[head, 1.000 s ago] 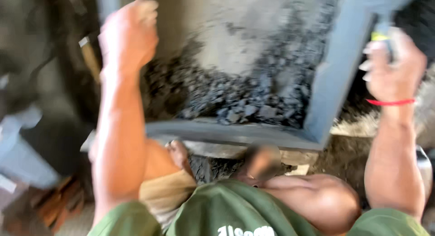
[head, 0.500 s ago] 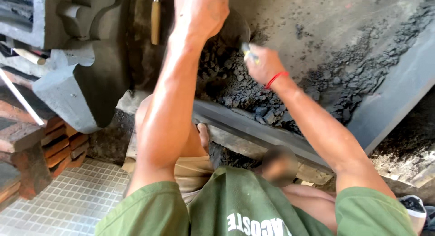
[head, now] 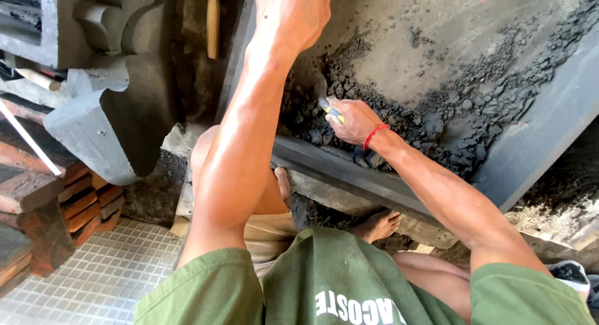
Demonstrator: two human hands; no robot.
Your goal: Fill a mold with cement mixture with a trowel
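The right hand (head: 352, 120) is closed around a small yellow-and-blue-handled tool (head: 332, 109), down in dark grey crumbly rubble (head: 399, 122) on the grey stone slab (head: 474, 44). The left hand (head: 293, 13) rests on the slab above, its fingers probably curled.

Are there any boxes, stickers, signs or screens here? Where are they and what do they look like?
No boxes, stickers, signs or screens show.
Shirt print: white block letters on the green shirt, bottom middle, seen upside down.
Small tool: in the right hand, against the dark crumbly pile; yellow and grey, too small to tell if it has a label.
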